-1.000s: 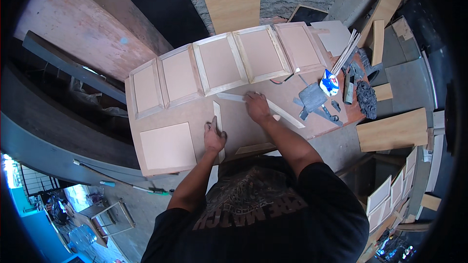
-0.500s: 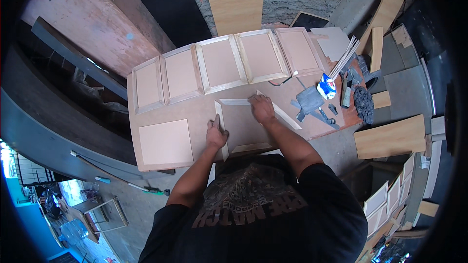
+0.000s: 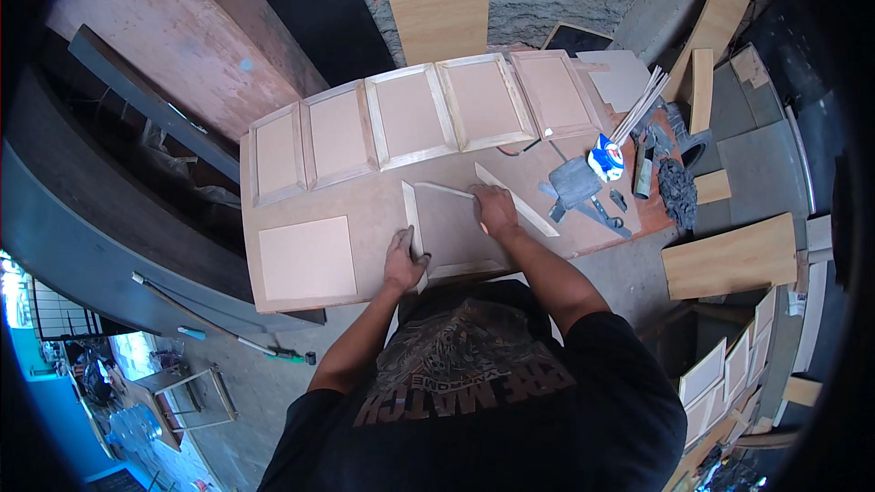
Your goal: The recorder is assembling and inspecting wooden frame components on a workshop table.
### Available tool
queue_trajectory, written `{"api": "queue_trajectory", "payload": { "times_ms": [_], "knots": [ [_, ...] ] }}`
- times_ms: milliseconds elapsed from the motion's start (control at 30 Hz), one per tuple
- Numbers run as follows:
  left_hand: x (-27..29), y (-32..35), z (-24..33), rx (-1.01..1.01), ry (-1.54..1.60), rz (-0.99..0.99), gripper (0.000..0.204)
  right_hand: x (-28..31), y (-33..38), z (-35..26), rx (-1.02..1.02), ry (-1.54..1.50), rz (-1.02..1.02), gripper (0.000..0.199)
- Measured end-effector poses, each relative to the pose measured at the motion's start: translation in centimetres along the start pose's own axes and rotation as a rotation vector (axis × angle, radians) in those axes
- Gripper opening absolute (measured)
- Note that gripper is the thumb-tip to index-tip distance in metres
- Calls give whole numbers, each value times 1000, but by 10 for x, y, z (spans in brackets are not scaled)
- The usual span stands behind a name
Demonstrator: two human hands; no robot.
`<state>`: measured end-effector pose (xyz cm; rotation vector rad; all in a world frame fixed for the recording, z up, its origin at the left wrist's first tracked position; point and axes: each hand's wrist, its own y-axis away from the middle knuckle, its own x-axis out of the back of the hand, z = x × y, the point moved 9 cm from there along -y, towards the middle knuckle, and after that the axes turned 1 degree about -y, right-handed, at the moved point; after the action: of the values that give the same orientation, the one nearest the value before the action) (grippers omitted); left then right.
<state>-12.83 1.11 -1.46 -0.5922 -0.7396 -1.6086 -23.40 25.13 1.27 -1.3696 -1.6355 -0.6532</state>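
The big brown desk (image 3: 365, 210) lies under both hands. At its far edge, away from the fingers, five framed wooden door panels (image 3: 410, 118) sit in a row, side by side. A plain flat square board (image 3: 307, 258) lies to the left of the left hand, a little apart from it. Between the two hands lies a flat panel (image 3: 451, 228) with thin pale wood strips around it. The left hand (image 3: 405, 260) rests on the left strip (image 3: 412, 223) near its close end, fingers curled down on it; it looks like a press more than a grip, but the view is too small to be sure. The right hand (image 3: 497, 210) lies flat, fingers spread, on the panel's right edge, touching a long slanted strip (image 3: 519, 202). To the right of the right hand sit a glue bottle (image 3: 605, 160) and some small tools (image 3: 583, 196).
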Motion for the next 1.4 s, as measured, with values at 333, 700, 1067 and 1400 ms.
{"api": "queue_trajectory", "payload": {
  "times_ms": [333,700,1067,1400],
  "knots": [
    [-8,46,7,137,-41,-48,95,-18,35,49,-285,-132,-53,22],
    [-21,64,17,210,-114,-117,90,-14,57,17,-198,-74,-137,38],
    [-21,73,7,145,-107,-187,81,-12,66,12,-344,-149,-105,26],
    [-11,79,-2,33,-8,-181,80,12,52,-5,-231,155,-59,16]
  ]
}}
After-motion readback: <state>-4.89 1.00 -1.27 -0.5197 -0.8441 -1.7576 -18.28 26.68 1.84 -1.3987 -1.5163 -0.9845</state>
